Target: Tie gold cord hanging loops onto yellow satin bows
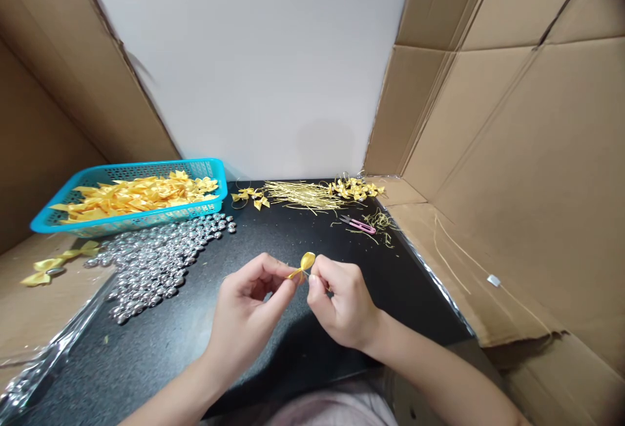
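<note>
Above the middle of the black tabletop, my left hand (pixel 258 299) pinches a small yellow ribbon bow (pixel 307 261) between thumb and forefinger. Close against its other side is my right hand (pixel 342 296), fingers curled and thumb pressed to the forefinger. A thin cord shows between the bow and the right fingertips; the rest of it is hidden in the hand. Behind the hands lies a bundle of cut gold cords (pixel 307 195). Bows with gold cord (pixel 354 187) are heaped at its right end, and a few more bows (pixel 251 196) lie at its left.
A blue plastic basket (pixel 146 217) of yellow ribbon pieces (pixel 141 195) stands at the back left. Many silver beads (pixel 156 260) spread before it. Pink thread snips (pixel 359 224) lie at right beside cord scraps (pixel 381 221). Cardboard walls (pixel 527 152) flank the table (pixel 390 283).
</note>
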`<state>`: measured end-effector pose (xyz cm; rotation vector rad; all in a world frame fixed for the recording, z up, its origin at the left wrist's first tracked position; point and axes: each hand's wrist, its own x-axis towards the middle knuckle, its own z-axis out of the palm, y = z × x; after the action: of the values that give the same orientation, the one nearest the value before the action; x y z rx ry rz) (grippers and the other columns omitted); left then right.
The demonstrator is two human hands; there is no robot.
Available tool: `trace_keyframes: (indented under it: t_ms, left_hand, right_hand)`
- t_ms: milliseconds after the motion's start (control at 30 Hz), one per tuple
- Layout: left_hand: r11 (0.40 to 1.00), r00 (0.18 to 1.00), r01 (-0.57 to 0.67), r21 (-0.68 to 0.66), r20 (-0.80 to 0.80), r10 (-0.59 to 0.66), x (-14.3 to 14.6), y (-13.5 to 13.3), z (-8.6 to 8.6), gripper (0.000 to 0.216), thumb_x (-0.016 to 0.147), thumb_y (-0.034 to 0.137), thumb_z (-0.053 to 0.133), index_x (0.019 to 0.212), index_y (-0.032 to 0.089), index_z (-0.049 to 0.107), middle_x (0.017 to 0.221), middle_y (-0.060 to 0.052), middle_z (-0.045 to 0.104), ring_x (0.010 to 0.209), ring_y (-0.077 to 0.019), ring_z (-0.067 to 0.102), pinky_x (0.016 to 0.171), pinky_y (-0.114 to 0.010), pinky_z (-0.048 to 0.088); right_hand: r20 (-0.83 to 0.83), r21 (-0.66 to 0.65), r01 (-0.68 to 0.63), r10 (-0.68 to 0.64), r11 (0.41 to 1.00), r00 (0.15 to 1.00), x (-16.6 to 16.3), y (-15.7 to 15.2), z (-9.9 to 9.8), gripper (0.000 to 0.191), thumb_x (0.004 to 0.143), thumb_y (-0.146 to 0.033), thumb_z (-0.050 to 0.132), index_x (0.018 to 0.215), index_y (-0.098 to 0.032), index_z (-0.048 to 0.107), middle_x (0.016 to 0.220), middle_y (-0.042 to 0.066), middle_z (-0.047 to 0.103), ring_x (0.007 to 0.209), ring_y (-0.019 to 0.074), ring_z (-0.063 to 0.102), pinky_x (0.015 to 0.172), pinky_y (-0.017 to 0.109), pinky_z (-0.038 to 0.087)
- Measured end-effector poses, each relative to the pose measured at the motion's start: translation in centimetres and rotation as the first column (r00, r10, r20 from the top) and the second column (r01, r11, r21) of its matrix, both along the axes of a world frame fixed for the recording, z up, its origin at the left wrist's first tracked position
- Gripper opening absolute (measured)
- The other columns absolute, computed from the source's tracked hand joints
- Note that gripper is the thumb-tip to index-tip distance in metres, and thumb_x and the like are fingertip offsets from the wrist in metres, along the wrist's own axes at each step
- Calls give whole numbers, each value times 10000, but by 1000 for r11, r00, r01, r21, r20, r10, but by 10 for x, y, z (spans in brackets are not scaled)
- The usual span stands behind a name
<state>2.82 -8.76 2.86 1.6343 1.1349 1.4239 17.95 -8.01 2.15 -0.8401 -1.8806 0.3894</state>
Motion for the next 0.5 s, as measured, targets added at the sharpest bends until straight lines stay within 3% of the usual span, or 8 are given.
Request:
trace_keyframes:
  t_ms: [500]
  left_hand:
    - [1000, 1000, 4, 5, 1, -4, 1, -1, 1, 86, 734, 123, 674, 684, 192, 660, 651, 30, 697, 581, -96, 648, 537, -134, 517]
  right_hand:
    - [1, -1, 17, -17, 1000, 1000, 0, 0, -1, 213, 813, -132, 420, 659, -218, 300, 559, -56, 347, 461, 84, 370, 486, 222, 276]
